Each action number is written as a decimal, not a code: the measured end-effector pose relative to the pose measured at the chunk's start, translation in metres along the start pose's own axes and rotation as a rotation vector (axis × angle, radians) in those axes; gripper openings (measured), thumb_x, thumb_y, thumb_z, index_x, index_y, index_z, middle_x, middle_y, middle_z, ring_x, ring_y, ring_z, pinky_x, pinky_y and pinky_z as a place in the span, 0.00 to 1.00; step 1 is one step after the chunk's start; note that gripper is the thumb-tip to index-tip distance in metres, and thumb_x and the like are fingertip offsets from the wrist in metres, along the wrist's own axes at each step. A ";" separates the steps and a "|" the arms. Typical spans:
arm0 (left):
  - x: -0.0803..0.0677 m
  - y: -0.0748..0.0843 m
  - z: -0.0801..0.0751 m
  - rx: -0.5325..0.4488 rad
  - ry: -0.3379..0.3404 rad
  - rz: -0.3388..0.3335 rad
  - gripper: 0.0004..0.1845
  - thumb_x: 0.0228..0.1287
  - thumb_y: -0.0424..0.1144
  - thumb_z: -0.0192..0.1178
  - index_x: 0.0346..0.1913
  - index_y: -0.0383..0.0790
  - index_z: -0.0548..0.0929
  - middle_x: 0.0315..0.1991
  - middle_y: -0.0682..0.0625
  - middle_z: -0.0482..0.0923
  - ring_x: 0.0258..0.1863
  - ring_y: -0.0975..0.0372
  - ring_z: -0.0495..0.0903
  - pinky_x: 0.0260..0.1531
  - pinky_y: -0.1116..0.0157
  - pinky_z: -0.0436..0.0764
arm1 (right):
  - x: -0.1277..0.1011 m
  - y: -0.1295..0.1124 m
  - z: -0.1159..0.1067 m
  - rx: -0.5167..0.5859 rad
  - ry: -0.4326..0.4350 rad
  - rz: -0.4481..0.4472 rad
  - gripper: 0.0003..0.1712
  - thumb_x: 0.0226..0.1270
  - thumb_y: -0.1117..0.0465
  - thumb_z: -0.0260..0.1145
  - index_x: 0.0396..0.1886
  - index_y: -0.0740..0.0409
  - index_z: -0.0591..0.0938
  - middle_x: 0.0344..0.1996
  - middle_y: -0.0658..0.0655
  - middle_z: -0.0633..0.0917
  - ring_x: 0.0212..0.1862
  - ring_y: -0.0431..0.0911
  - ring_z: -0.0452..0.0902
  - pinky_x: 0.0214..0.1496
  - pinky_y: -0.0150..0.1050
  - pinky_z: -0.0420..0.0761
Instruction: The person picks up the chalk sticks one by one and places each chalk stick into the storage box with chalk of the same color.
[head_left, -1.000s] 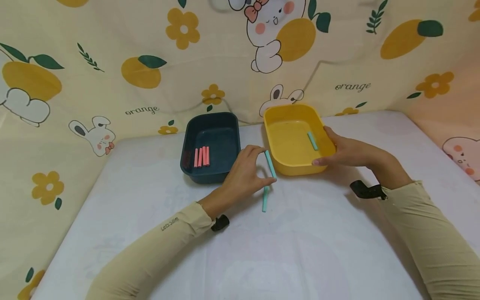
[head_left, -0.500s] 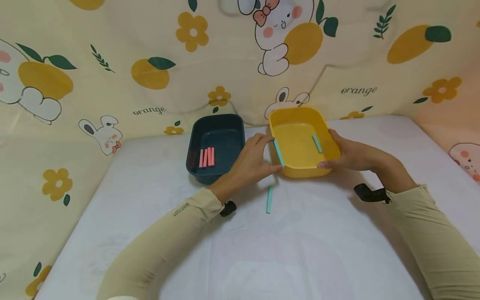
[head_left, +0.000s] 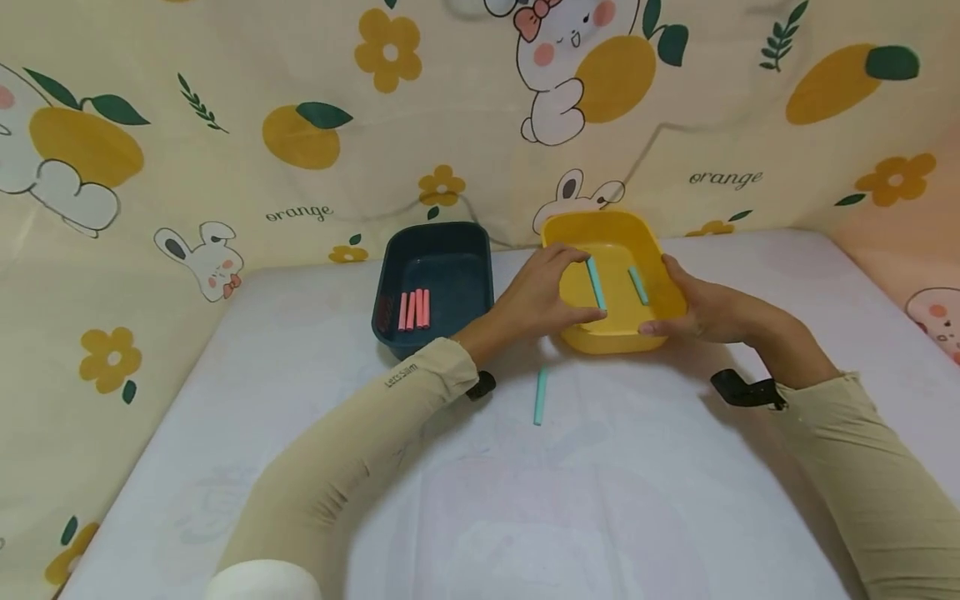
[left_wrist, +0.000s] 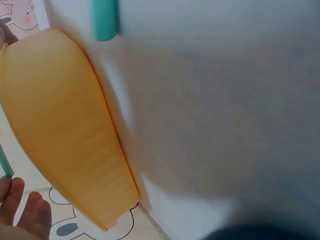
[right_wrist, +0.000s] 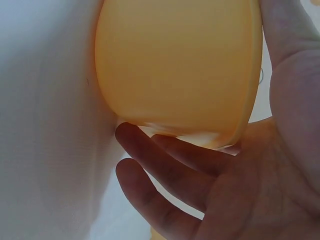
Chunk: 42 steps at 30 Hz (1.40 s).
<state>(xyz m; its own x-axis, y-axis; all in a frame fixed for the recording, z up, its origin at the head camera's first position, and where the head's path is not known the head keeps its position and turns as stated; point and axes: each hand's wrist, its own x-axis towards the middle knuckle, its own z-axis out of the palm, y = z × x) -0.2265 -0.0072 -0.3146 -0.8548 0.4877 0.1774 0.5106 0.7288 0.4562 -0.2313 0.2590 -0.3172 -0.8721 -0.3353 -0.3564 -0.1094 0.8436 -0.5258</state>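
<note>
My left hand [head_left: 587, 288] reaches over the near left rim of a yellow tub [head_left: 600, 342] and pinches a teal stick [head_left: 596, 282] between thumb and fingers, inside the tub's opening. A second teal stick [head_left: 638, 285] lies in the tub to its right. My right hand [head_left: 670, 300] grips the tub's right side, thumb on the near wall; in the right wrist view the fingers [right_wrist: 165, 170] cup the yellow tub [right_wrist: 175, 65]. A third teal stick [head_left: 539, 396] lies on the white table, also seen as the teal stick [left_wrist: 104, 20] beside the yellow tub [left_wrist: 60, 125].
A dark blue tub [head_left: 450, 242] stands left of the yellow one and holds several pink sticks [head_left: 414, 309]. Both tubs sit near the table's [head_left: 600, 500] back edge, against a cartoon-print fabric wall [head_left: 300, 125].
My left hand has carried the teal stick from beside the tub's left wall, over the rim, to inside the tub. The right hand has stayed on the tub.
</note>
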 end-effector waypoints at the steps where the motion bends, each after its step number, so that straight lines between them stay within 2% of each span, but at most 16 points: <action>1: 0.003 0.000 0.000 0.006 -0.007 -0.010 0.45 0.54 0.61 0.71 0.71 0.45 0.69 0.68 0.51 0.69 0.65 0.60 0.68 0.70 0.66 0.69 | 0.001 0.000 0.000 0.000 0.003 -0.006 0.73 0.60 0.36 0.69 0.78 0.51 0.22 0.77 0.75 0.45 0.73 0.72 0.47 0.71 0.76 0.47; 6: 0.020 -0.002 0.004 0.052 -0.041 -0.043 0.45 0.54 0.63 0.70 0.71 0.47 0.69 0.66 0.52 0.70 0.63 0.61 0.68 0.68 0.67 0.70 | 0.002 0.000 0.000 -0.010 0.009 -0.017 0.73 0.61 0.36 0.69 0.78 0.49 0.22 0.77 0.75 0.45 0.74 0.73 0.47 0.71 0.76 0.48; 11: 0.035 -0.006 0.009 0.070 -0.052 -0.026 0.45 0.54 0.64 0.70 0.70 0.46 0.69 0.66 0.51 0.70 0.63 0.61 0.69 0.68 0.67 0.70 | 0.001 0.002 0.000 0.003 -0.001 0.018 0.74 0.60 0.35 0.69 0.76 0.48 0.19 0.77 0.76 0.40 0.74 0.76 0.43 0.69 0.78 0.46; 15: 0.044 -0.008 0.012 0.126 -0.064 0.001 0.45 0.54 0.65 0.69 0.71 0.47 0.70 0.67 0.53 0.70 0.65 0.62 0.69 0.69 0.67 0.70 | 0.003 0.001 0.001 0.021 -0.007 0.000 0.73 0.61 0.35 0.69 0.76 0.48 0.20 0.78 0.75 0.40 0.74 0.76 0.42 0.69 0.78 0.45; 19: 0.056 -0.009 0.014 0.170 -0.075 0.065 0.45 0.54 0.65 0.69 0.71 0.46 0.70 0.66 0.53 0.71 0.65 0.62 0.69 0.70 0.69 0.69 | 0.004 -0.001 0.000 0.013 0.003 -0.032 0.72 0.62 0.36 0.68 0.77 0.49 0.21 0.77 0.76 0.42 0.74 0.75 0.45 0.70 0.77 0.47; 23: 0.071 -0.005 0.019 0.167 -0.111 0.111 0.45 0.55 0.64 0.69 0.71 0.44 0.70 0.67 0.52 0.71 0.66 0.63 0.69 0.71 0.71 0.66 | 0.002 0.000 0.000 0.008 0.009 -0.057 0.70 0.63 0.38 0.68 0.78 0.49 0.23 0.76 0.77 0.48 0.71 0.74 0.51 0.69 0.77 0.51; 27: 0.086 -0.001 0.023 0.132 -0.147 0.087 0.45 0.55 0.65 0.68 0.72 0.46 0.70 0.70 0.53 0.69 0.69 0.63 0.67 0.72 0.73 0.63 | -0.002 0.002 0.000 0.000 0.024 -0.094 0.66 0.65 0.41 0.67 0.79 0.49 0.27 0.71 0.75 0.59 0.66 0.70 0.60 0.67 0.77 0.57; 31: 0.098 0.002 0.027 0.108 -0.162 0.045 0.45 0.54 0.65 0.69 0.72 0.47 0.70 0.71 0.54 0.69 0.70 0.65 0.66 0.72 0.75 0.62 | -0.004 0.004 -0.001 -0.003 0.008 -0.058 0.69 0.64 0.39 0.67 0.78 0.50 0.23 0.72 0.77 0.55 0.66 0.72 0.57 0.66 0.78 0.55; 34: 0.104 0.004 0.029 0.157 -0.202 0.035 0.44 0.54 0.64 0.70 0.70 0.46 0.72 0.68 0.54 0.71 0.65 0.66 0.70 0.69 0.76 0.66 | -0.003 0.005 -0.001 0.011 -0.003 -0.043 0.71 0.64 0.39 0.67 0.77 0.50 0.21 0.75 0.78 0.48 0.69 0.74 0.53 0.67 0.78 0.52; 38: 0.105 0.009 0.031 0.249 -0.255 0.013 0.43 0.53 0.64 0.70 0.68 0.47 0.74 0.63 0.55 0.73 0.57 0.66 0.73 0.62 0.75 0.72 | -0.001 0.003 -0.001 0.038 -0.009 -0.060 0.70 0.64 0.41 0.68 0.77 0.48 0.21 0.76 0.77 0.45 0.71 0.74 0.48 0.68 0.78 0.49; 42: 0.103 0.010 0.040 0.302 -0.289 0.029 0.38 0.52 0.64 0.71 0.62 0.47 0.78 0.58 0.55 0.74 0.52 0.65 0.75 0.56 0.72 0.76 | 0.002 0.003 0.002 0.068 -0.025 -0.050 0.71 0.64 0.41 0.69 0.77 0.45 0.20 0.77 0.76 0.40 0.73 0.76 0.42 0.69 0.79 0.46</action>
<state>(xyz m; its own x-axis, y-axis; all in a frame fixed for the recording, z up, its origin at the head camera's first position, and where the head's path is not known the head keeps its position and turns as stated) -0.3058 0.0701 -0.3264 -0.8003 0.5936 -0.0848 0.5752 0.8000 0.1707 -0.2326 0.2595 -0.3209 -0.8541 -0.3872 -0.3472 -0.1191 0.7955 -0.5942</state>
